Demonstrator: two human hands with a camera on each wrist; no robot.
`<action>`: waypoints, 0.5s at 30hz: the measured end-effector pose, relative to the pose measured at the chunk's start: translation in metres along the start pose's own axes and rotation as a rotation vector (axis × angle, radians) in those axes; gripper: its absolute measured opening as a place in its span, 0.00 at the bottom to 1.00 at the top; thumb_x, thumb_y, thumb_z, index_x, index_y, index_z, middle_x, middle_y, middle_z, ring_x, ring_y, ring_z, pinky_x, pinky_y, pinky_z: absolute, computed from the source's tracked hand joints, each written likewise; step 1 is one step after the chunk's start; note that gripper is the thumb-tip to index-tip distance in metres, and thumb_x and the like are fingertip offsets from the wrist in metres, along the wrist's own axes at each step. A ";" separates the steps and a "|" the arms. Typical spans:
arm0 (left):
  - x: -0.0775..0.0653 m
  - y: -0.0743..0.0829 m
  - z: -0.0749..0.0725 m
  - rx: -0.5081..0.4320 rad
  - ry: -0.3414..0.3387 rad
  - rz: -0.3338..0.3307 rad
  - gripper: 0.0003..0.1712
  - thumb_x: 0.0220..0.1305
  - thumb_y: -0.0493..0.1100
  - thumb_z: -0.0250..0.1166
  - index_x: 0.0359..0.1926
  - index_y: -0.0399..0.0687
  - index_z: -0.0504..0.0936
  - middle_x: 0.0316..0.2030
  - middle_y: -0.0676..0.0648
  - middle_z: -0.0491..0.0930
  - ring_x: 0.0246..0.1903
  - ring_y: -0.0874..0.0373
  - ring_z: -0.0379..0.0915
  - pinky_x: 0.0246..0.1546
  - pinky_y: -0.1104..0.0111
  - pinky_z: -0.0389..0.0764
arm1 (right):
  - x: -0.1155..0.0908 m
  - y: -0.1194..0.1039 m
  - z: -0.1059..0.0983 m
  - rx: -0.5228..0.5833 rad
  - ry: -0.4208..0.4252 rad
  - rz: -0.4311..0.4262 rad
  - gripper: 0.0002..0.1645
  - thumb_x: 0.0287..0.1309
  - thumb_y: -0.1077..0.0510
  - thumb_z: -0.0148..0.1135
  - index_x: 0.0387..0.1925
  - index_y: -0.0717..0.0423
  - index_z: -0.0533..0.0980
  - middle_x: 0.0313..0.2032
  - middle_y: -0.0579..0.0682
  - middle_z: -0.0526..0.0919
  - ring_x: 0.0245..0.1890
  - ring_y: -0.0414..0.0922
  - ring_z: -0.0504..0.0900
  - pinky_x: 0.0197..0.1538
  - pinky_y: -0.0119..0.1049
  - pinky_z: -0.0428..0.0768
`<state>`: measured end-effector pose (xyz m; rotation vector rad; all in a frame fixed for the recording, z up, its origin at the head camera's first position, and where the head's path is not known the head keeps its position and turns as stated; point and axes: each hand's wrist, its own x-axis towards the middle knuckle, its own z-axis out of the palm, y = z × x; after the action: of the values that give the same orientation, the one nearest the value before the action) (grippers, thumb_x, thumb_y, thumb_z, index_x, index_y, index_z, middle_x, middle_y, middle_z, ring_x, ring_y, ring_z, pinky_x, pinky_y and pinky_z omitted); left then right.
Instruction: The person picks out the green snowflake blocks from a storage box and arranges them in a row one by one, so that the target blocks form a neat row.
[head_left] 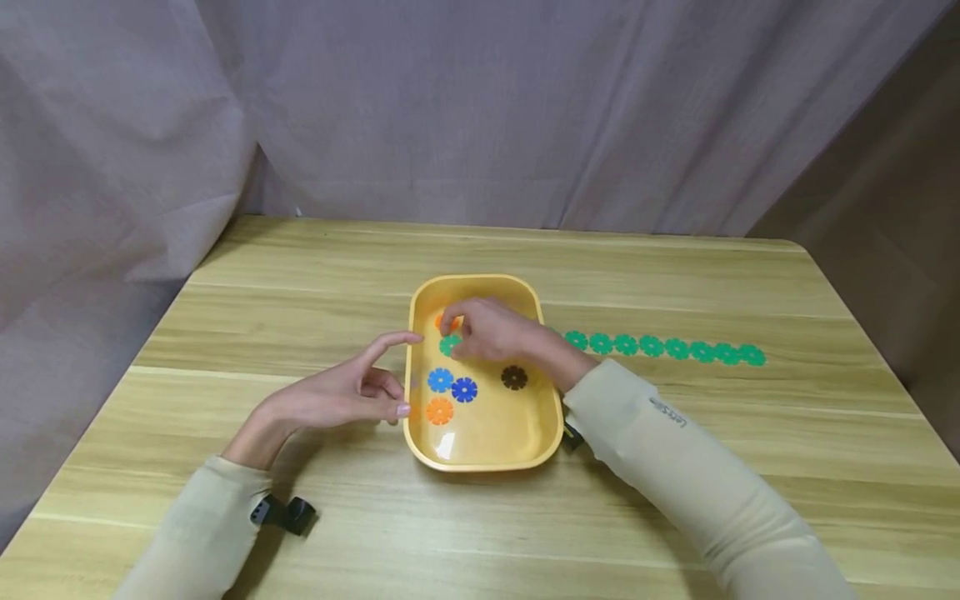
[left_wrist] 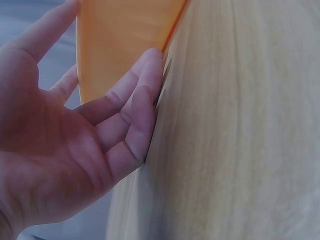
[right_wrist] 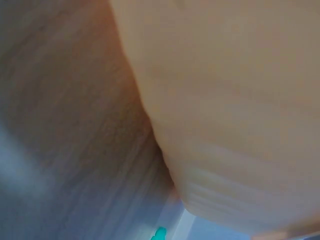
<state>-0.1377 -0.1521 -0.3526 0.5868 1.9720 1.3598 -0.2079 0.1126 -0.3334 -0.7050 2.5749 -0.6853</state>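
Note:
My left hand (head_left: 341,392) rests against the left side of the yellow tray (head_left: 551,425), index fingertip and thumb apart at its rim. In the left wrist view, loosely bent fingers (left_wrist: 145,80) lie along the tray's orange-looking outer wall (left_wrist: 125,30). Inside the tray is my right hand (head_left: 491,329), its index finger and thumb at opposite edges of a green notched disc (head_left: 450,347). I cannot tell whether they pinch it. An orange disc (head_left: 442,322) is partly hidden behind that hand. The right wrist view shows mostly the tray's blurred outer wall (right_wrist: 225,125).
Lower in the tray lie a light blue disc (head_left: 440,380), a dark blue disc (head_left: 464,390), another orange disc (head_left: 440,411) and a dark brown disc (head_left: 514,377). A row of several green discs (head_left: 651,346) stretches right across the wooden table (head_left: 337,275). A grey curtain (head_left: 420,108) hangs behind.

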 end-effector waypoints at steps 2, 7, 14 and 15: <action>0.000 0.000 0.000 0.001 -0.002 0.002 0.52 0.71 0.45 0.72 0.83 0.60 0.48 0.44 0.40 0.83 0.42 0.47 0.82 0.45 0.64 0.81 | 0.000 0.000 -0.001 -0.007 -0.003 0.005 0.18 0.63 0.59 0.73 0.53 0.52 0.83 0.24 0.45 0.77 0.25 0.40 0.74 0.32 0.31 0.72; 0.000 0.001 0.000 0.008 -0.004 0.008 0.52 0.71 0.45 0.72 0.83 0.59 0.47 0.44 0.40 0.83 0.42 0.47 0.82 0.45 0.64 0.81 | 0.000 -0.001 0.000 -0.037 -0.009 0.022 0.18 0.61 0.59 0.73 0.52 0.54 0.82 0.37 0.49 0.83 0.38 0.44 0.80 0.44 0.36 0.79; 0.000 0.000 0.000 0.009 -0.003 0.011 0.52 0.71 0.45 0.72 0.83 0.59 0.47 0.44 0.40 0.83 0.42 0.47 0.82 0.45 0.64 0.81 | -0.001 0.002 0.003 -0.076 0.004 -0.078 0.14 0.62 0.61 0.72 0.48 0.53 0.78 0.38 0.50 0.82 0.39 0.46 0.79 0.48 0.39 0.78; 0.000 0.001 0.000 0.010 -0.002 0.010 0.51 0.71 0.45 0.72 0.83 0.59 0.47 0.44 0.40 0.83 0.42 0.47 0.82 0.45 0.64 0.81 | -0.002 0.002 0.003 -0.079 0.005 -0.094 0.14 0.62 0.62 0.71 0.47 0.53 0.78 0.35 0.49 0.81 0.37 0.45 0.78 0.45 0.38 0.77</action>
<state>-0.1375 -0.1518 -0.3521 0.6037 1.9779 1.3551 -0.2056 0.1136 -0.3365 -0.8556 2.5993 -0.6175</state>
